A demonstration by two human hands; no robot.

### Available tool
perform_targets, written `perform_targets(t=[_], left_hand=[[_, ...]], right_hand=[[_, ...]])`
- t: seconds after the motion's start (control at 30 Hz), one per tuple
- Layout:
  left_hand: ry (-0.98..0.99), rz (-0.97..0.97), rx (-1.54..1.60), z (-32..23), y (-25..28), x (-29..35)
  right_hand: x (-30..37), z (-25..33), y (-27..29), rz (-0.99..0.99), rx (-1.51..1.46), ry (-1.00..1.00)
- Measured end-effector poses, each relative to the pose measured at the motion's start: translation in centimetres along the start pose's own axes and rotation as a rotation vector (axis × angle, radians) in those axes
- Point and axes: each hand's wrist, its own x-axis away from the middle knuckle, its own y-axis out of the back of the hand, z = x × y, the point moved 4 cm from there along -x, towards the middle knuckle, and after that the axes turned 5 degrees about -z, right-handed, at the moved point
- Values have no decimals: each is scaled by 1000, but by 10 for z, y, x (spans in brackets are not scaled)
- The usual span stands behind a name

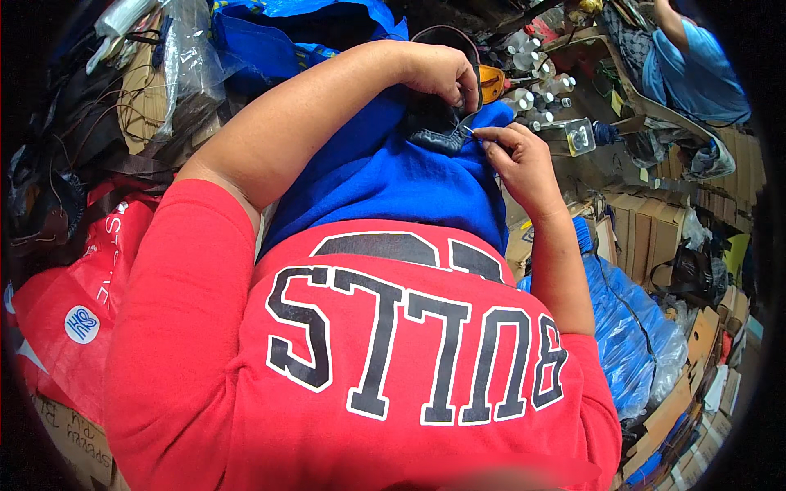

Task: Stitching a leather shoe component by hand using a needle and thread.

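- Noted closest: red shirt (pixel 327 413)
- Observed left hand (pixel 442 72) half curled; cannot tell its hold
- Observed right hand (pixel 520 157) pinching slim rod (pixel 468 130)
- Found black item (pixel 438 141) over blue cloth (pixel 368 164), near both hands

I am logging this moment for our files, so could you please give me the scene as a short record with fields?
Left hand: fingers curled down by a black item; grip unclear
Right hand: pinching a thin tool
Lap: blue cloth, beneath the black item
Left side: red bag
Ahead: blue bag
Right side: bottles, blue bundle
Upper right: another person, in blue
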Motion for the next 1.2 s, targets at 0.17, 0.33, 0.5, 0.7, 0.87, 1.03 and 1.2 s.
perform_targets(t=[0.17,0.33,0.5,0.7,0.87,1.03,1.2], left_hand=[[-24,-9,-36,-3,0,1],[-19,-21,-31,4,-2,-1],[-83,50,4,2,-2,4],[-89,-15,-51,6,-3,7],[-85,-184,-169,-5,-6,13],[-5,-704,-279,-6,11,52],[-4,-713,-191,-24,-13,94]], right_hand=[[-3,-11,-1,-7,-137,-49],[-17,-5,-3,84,-25,65],[-17,-36,-11,150,-384,-35],[-19,-47,-24,189,-589,-113],[-21,-29,-29,-69,-343,51],[-9,-15,-18,-100,-196,100],[11,-3,-21,-210,69,162]])
